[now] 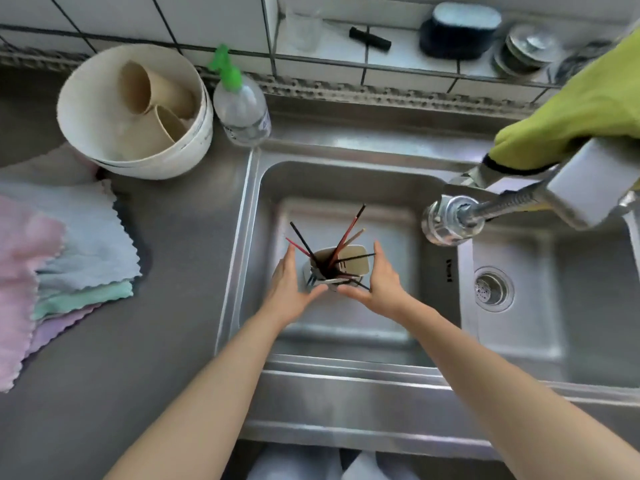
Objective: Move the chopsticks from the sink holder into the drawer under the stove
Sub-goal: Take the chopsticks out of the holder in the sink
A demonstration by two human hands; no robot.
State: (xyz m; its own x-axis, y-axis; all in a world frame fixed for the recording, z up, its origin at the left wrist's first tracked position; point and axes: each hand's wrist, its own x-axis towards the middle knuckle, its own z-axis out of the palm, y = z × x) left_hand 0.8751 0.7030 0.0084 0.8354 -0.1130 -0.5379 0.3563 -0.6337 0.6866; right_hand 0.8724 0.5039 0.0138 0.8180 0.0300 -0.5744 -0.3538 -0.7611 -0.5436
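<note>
A beige holder [353, 259] stands in the left basin of the steel sink [252, 216]. Several red, black and tan chopsticks [341, 240] stick up out of it and fan apart. My left hand [289, 285] presses against the holder's left side, fingers straight and pointing away from me. My right hand [382, 280] cups the right side the same way. Both thumbs meet across the near edge of the holder. The drawer and the stove are out of view.
The faucet head [450, 220] hangs over the divider, with a green glove [575, 112] draped on it. The right basin holds a drain strainer [491, 289]. On the left counter sit folded cloths [69, 258], a white bowl with cups [135, 109] and a spray bottle [240, 102].
</note>
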